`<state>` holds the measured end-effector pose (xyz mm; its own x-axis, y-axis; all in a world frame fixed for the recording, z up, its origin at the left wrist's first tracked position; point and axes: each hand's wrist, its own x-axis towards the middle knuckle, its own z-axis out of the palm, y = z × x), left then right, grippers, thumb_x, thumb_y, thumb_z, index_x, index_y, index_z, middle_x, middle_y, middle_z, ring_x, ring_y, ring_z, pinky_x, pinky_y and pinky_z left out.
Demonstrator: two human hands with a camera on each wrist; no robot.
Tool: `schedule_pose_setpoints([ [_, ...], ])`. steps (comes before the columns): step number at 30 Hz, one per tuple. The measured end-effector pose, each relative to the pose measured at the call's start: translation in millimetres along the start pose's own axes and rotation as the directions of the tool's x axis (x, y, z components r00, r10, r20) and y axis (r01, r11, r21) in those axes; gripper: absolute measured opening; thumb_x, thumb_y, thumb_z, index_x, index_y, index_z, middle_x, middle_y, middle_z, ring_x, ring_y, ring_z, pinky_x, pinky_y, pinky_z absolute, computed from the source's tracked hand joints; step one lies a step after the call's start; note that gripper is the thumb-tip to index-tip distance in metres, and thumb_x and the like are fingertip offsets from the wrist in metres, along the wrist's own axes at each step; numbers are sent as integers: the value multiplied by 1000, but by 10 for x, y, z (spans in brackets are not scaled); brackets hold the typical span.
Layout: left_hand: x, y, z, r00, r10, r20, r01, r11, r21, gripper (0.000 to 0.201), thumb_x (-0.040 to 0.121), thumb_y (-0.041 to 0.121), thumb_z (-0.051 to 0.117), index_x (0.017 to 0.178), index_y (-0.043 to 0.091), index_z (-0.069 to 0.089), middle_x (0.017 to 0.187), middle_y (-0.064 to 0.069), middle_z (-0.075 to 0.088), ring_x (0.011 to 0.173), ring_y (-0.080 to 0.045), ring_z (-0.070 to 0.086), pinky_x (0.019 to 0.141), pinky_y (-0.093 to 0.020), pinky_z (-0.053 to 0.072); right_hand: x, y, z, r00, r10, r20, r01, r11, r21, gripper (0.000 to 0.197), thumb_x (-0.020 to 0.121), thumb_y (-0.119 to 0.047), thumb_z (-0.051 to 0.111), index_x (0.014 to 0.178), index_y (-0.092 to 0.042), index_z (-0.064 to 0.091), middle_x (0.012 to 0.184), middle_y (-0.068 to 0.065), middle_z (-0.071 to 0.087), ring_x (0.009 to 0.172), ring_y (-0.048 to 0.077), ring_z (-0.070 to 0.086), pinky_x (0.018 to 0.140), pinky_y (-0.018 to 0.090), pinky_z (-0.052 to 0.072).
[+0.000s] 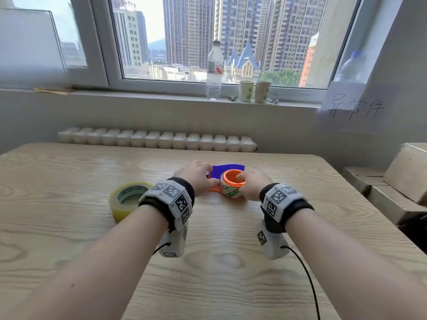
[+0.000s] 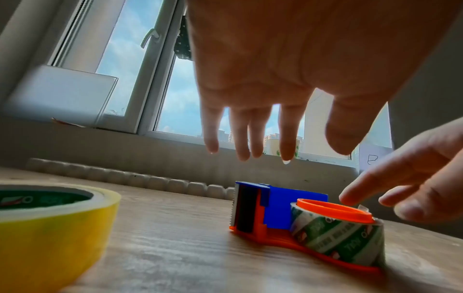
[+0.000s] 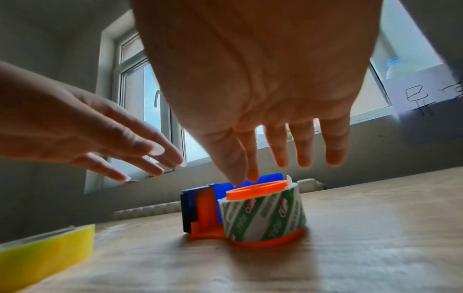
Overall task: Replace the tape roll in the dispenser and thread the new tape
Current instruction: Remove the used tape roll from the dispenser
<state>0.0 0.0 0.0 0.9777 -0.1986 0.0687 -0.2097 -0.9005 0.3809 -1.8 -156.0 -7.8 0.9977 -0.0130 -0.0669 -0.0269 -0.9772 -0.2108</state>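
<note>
Dispenser (image 3: 240, 214) lies just under right-hand fingers (image 3: 236, 166), left hand (image 2: 263, 83) hovering.

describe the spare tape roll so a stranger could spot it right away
On the wooden table under the window, look left of the person's left hand. The yellow tape roll lies flat there, bare of any dispenser. The other roll, with green and white print, sits on the orange and blue dispenser.

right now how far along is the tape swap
Barely started. Nothing looks done: the green-printed roll still sits on the orange hub of the dispenser. In hand: the right hand reaches down to the hub's rim, while the left hand hovers open above. Left: lift that roll off, mount the yellow roll lying on the table, then thread it.
</note>
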Motion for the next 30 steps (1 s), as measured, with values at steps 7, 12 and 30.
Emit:
schedule_pose_setpoints([
  [7,-86,-7,-33,995,21,96,-27,998,60,40,93,35,44,124,12,53,130,-9,53,117,-23,50,92,-32,40,-38,-41,-57,994,70,85,-63,995,-83,41,90,-15,46,130,-20,57,134,6,54,122,24,51,100,32,45],
  [12,-63,-36,40,991,-6,130,-2,998,59,42,94,37,41,127,13,51,131,-8,53,118,-22,50,92,-31,41,26,-147,-87,993,73,94,-70,997,-31,32,87,-23,50,112,-15,69,121,4,64,108,20,59,92,31,52],
  [30,76,257,328,971,-17,239,15,1000,11,33,83,27,47,114,22,56,90,-1,68,80,-19,71,75,-31,56,-41,213,-98,996,28,-83,-10,977,211,30,80,-6,54,96,-23,74,111,3,70,102,19,62,86,30,53],
])
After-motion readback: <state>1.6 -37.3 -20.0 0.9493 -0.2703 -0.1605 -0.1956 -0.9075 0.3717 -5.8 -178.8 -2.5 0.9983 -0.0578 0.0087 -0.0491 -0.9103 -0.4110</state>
